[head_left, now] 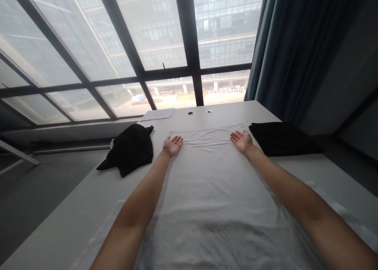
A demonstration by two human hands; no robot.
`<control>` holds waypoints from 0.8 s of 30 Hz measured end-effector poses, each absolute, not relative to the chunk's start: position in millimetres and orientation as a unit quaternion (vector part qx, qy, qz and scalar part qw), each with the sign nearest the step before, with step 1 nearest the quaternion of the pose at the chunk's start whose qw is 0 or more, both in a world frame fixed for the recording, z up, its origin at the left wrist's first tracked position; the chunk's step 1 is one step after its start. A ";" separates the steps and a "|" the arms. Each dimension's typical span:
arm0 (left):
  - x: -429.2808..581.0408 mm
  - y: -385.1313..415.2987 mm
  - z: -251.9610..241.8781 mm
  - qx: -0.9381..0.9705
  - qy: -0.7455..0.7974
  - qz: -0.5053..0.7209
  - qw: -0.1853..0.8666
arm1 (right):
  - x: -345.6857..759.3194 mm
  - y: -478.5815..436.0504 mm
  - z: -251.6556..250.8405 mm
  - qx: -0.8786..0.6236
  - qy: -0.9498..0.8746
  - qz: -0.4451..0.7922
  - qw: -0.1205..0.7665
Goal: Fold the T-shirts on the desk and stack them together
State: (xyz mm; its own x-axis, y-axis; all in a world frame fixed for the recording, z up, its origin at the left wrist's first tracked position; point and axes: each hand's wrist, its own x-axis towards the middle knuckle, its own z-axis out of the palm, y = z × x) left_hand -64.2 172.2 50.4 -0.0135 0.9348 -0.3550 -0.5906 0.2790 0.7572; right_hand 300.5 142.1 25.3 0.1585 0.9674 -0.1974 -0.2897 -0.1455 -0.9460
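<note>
A white cloth (206, 175) lies spread flat along the middle of a pale table (310, 167). My left hand (173, 145) rests palm up at the cloth's far left corner, fingers stretched out and holding nothing. My right hand (242, 140) lies palm up at the far right corner, fingers also spread and empty. Both forearms reach out over the cloth's long edges.
A crumpled black garment (130, 148) lies left of the cloth. A folded black garment (280, 138) sits to the right. Paper sheets (158, 114) and two small cable holes (190, 113) are at the table's far end, before a big window (153, 45) and a dark curtain (292, 45).
</note>
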 end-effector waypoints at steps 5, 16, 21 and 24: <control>44.3 186.2 17.7 0.247 0.364 0.542 0.716 | 206.9 172.9 16.2 -0.443 -0.366 0.602 0.555; -108.0 249.1 25.7 0.253 0.427 0.618 0.610 | 325.2 230.4 22.7 -0.569 -0.463 0.465 0.497; -78.8 249.9 29.2 0.292 0.396 0.627 0.604 | 287.3 232.0 23.7 -0.553 -0.468 0.468 0.506; 0.7 245.8 24.1 0.300 0.347 0.569 0.683 | 225.6 231.6 16.2 -0.495 -0.458 0.542 0.501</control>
